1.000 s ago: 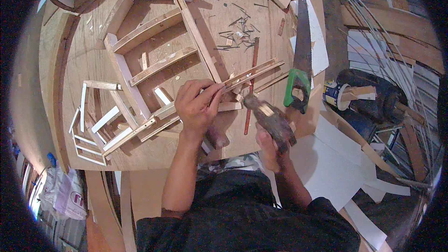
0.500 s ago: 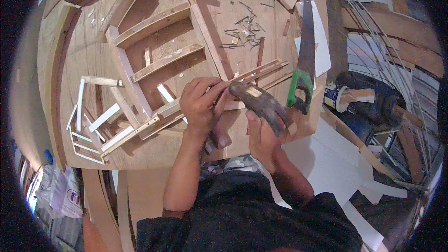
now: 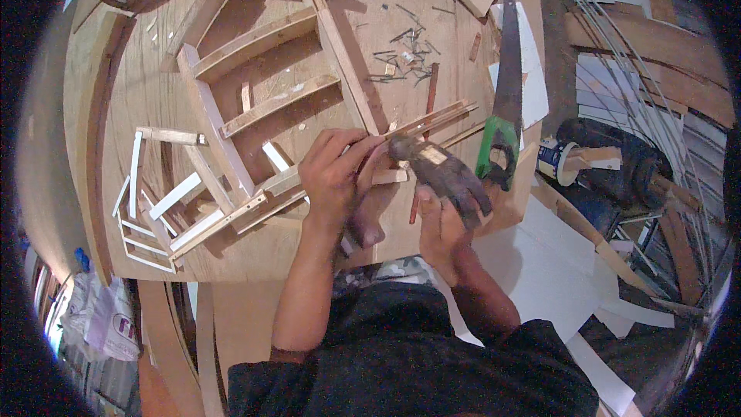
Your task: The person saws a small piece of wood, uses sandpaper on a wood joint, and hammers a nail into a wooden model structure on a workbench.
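A claw hammer (image 3: 455, 185) with a dark, worn metal head is in my right hand (image 3: 446, 235), its fingers wrapped round the mostly hidden handle. Close to the hammer's face is my left hand (image 3: 333, 170), thumb and fingers pinched together over some thin wooden strips (image 3: 436, 120). What the left fingertips hold is hidden. Beyond the left hand lies a ladder-like wooden frame (image 3: 278, 104) with two cross pieces. A smaller frame of wood and white strips (image 3: 170, 208) sits to its left.
Loose nails (image 3: 409, 54) are scattered on the plywood table (image 3: 301, 139). A green-handled handsaw (image 3: 503, 100) lies at the right edge. Off the table are a white tub (image 3: 554, 162), long wires and boards at right, and a plastic bag (image 3: 104, 320) at lower left.
The hammer and my right hand have shifted slightly right and down, so the head stands a little farther from my left fingers. My left hand stays nearly in place.
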A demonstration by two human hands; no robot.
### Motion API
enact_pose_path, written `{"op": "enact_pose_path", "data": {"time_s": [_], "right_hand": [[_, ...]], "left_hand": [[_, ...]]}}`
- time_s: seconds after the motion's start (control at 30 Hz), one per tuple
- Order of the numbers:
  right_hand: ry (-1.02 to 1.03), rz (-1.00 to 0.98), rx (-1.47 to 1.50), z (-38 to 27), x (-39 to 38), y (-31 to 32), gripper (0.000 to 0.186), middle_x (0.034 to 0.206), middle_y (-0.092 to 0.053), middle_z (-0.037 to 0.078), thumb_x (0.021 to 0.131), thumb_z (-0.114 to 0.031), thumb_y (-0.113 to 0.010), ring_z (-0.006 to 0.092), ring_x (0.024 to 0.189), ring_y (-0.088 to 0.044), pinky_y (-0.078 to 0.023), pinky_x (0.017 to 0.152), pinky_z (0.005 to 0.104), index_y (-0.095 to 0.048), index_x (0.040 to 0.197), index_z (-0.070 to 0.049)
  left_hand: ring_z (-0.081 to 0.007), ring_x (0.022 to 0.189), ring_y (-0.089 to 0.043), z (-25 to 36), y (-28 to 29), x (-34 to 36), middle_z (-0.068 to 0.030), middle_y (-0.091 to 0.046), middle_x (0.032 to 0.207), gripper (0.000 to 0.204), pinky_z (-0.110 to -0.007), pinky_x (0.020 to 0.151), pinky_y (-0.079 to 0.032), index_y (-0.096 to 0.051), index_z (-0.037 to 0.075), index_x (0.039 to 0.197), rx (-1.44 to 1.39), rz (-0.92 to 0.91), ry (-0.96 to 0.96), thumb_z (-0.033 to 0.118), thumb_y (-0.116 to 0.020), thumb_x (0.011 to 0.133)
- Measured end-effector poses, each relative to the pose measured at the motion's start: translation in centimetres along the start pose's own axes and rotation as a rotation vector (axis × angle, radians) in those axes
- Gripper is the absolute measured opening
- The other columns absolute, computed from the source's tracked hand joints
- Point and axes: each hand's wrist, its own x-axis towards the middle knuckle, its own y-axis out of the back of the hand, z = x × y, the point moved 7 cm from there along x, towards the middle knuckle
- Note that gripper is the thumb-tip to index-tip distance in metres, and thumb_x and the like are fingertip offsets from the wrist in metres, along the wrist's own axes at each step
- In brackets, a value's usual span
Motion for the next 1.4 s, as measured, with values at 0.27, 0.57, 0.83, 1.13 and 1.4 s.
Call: {"op": "enact_pose_path", "data": {"time_s": [0.27,0.57,0.83,1.13,1.4], "right_hand": [[-0.026,-0.034,-0.101,-0.4,0.9,-0.4,0.031,0.127,-0.071,0.022,0.109,-0.021,-0.057,0.0380,0.118,-0.070,-0.054,0.103,0.0468,-0.067,0.129,0.000],[0.327,0.129,-0.281,-3.4,1.2,0.7,0.030,0.111,-0.070,0.020,0.105,-0.011,-0.058,0.0357,0.097,-0.068,-0.052,0.092,0.0468,-0.067,0.130,0.003],[0.155,0.079,-0.069,-1.3,1.5,0.0,0.027,0.106,-0.071,0.022,0.106,-0.015,-0.059,0.0399,0.097,-0.067,-0.052,0.092,0.0469,-0.069,0.124,0.003],[-0.079,0.029,-0.124,-0.5,1.1,1.1,0.038,0.125,-0.071,0.021,0.109,-0.034,-0.055,0.0385,0.118,-0.065,-0.047,0.107,0.0505,-0.070,0.127,-0.004],[0.064,0.077,-0.244,-1.6,1.6,1.3,0.041,0.127,-0.071,0.021,0.108,-0.037,-0.056,0.0382,0.122,-0.064,-0.045,0.109,0.0494,-0.070,0.130,-0.004]], "left_hand": [[-0.0236,0.087,-0.070,0.0,0.1,0.2,-0.0035,-0.074,0.094,0.019,-0.036,0.073,-0.057,-0.082,0.011,0.096,0.015,-0.019,-0.008,0.010,-0.086,0.077],[-0.0240,0.088,-0.070,0.3,0.0,0.5,-0.0036,-0.074,0.095,0.020,-0.036,0.075,-0.058,-0.082,0.010,0.097,0.013,-0.015,-0.008,0.009,-0.086,0.077],[-0.0231,0.088,-0.070,0.0,-0.2,0.3,-0.0028,-0.074,0.096,0.023,-0.035,0.075,-0.058,-0.082,0.011,0.098,0.028,-0.033,0.008,0.009,-0.086,0.076],[-0.0256,0.087,-0.069,-0.2,0.2,0.3,-0.0039,-0.072,0.094,0.023,-0.038,0.080,-0.059,-0.081,0.012,0.100,0.004,-0.046,0.025,0.009,-0.087,0.078],[-0.0291,0.093,-0.071,-0.3,0.9,0.4,-0.0072,-0.072,0.094,0.023,-0.053,0.107,-0.055,-0.079,0.009,0.100,-0.027,-0.033,0.105,0.007,-0.086,0.079]]}}
